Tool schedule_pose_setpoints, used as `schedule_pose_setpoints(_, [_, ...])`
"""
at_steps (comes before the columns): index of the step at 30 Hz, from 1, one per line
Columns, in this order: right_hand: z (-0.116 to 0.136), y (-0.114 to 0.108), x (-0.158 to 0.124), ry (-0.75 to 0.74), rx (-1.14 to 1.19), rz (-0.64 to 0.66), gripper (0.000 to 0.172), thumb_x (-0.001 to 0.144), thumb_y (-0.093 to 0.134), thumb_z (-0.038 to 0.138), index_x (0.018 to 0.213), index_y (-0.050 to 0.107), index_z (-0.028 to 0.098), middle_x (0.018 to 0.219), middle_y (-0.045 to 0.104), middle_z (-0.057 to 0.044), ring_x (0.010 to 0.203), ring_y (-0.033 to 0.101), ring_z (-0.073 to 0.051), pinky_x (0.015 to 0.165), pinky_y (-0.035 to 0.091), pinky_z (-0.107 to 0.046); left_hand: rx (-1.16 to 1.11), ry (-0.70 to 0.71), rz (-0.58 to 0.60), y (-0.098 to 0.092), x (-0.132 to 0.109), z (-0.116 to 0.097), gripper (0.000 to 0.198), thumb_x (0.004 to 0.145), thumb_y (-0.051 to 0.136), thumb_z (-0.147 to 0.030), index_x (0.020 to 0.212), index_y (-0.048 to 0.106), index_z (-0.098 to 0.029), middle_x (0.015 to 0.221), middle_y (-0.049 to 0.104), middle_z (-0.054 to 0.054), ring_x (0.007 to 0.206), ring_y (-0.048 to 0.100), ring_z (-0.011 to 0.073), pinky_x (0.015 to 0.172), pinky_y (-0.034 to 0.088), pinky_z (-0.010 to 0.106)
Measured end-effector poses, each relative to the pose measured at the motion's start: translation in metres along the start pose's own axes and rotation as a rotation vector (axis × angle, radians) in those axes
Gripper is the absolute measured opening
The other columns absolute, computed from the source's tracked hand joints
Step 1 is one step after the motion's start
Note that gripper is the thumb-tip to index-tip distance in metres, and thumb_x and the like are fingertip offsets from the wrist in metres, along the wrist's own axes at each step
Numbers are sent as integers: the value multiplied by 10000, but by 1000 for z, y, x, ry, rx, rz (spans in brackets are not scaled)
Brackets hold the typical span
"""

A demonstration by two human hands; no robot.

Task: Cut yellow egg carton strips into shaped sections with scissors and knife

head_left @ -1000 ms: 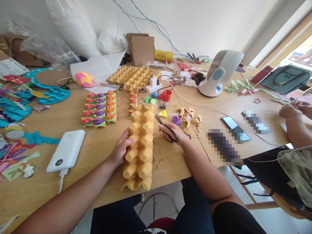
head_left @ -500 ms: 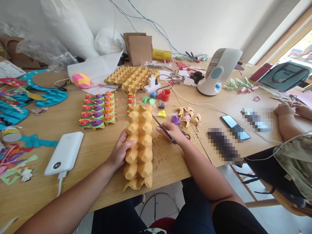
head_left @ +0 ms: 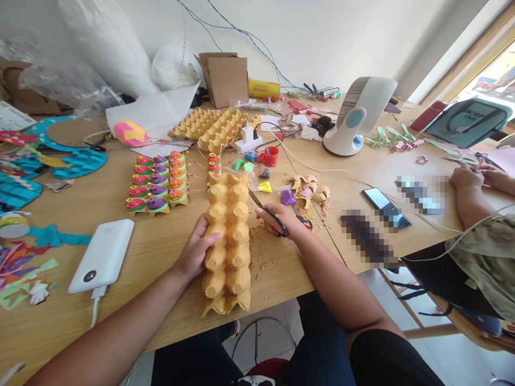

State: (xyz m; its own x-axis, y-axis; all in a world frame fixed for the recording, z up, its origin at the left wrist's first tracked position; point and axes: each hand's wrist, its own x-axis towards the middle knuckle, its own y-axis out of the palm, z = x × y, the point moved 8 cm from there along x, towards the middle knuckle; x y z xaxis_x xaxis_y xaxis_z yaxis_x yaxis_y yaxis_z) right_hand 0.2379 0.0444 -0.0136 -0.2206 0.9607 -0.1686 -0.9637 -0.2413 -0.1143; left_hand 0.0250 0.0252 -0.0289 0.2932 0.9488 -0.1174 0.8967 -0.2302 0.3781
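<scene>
A strip of yellow egg carton (head_left: 227, 246) is held upright over the table's front edge. My left hand (head_left: 198, 247) is closed on its left side, thumb across the front cups. Scissors (head_left: 270, 212) with dark handles are in my right hand (head_left: 281, 219), their blade tips close to the strip's upper right edge; I cannot tell whether they touch it. Behind the strip, painted carton cups (head_left: 156, 183) in red, purple and orange stand in rows, pins sticking out of some. Carton scraps (head_left: 309, 190) and crumbs lie to the right.
A white power bank (head_left: 102, 252) with a cable lies at left. More egg cartons (head_left: 209, 127), a power strip (head_left: 248, 140), a red cup (head_left: 269, 156) and a fan (head_left: 358, 118) stand further back. At right are a phone (head_left: 386, 208) and another person's hands (head_left: 469, 177).
The view has shifted slightly. My left hand keeps its hold on the egg carton strip, and the scissors in my right hand have turned a little, showing more of their handle loops.
</scene>
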Motion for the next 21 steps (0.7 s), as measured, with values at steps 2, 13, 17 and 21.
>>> schedule_pose_setpoints(2, [0,1,-1,1,16,14,548,856,671,766,817,606,223,448,476,86,355,366,-81,351,266,-203,4,0,3,0,0,0,573,771,827,-315,1312,639,-325,1173,728,-12,928,707,197,746,618,273])
schedule_pose_setpoints(13, [13,1,-8,-33,22,32,508,924,594,710,864,598,206,455,484,99,371,378,-71,373,298,-181,-67,8,9,-1,3,-3,515,763,824,-315,1261,693,-323,1213,752,-1,967,720,212,787,622,301])
schedule_pose_setpoints(17, [7,-2,-5,16,-43,-8,511,875,655,722,801,584,222,486,555,74,392,438,-80,381,328,-183,-113,-48,16,0,4,-3,571,747,833,-348,1297,680,-338,1217,761,4,963,731,223,791,625,324])
schedule_pose_setpoints(21, [7,-6,-5,-2,-96,-23,509,845,718,706,744,566,230,528,621,41,435,505,-103,394,358,-195,-109,-59,11,1,4,-3,558,750,847,-372,1283,685,-385,1220,764,-29,986,735,227,802,606,328])
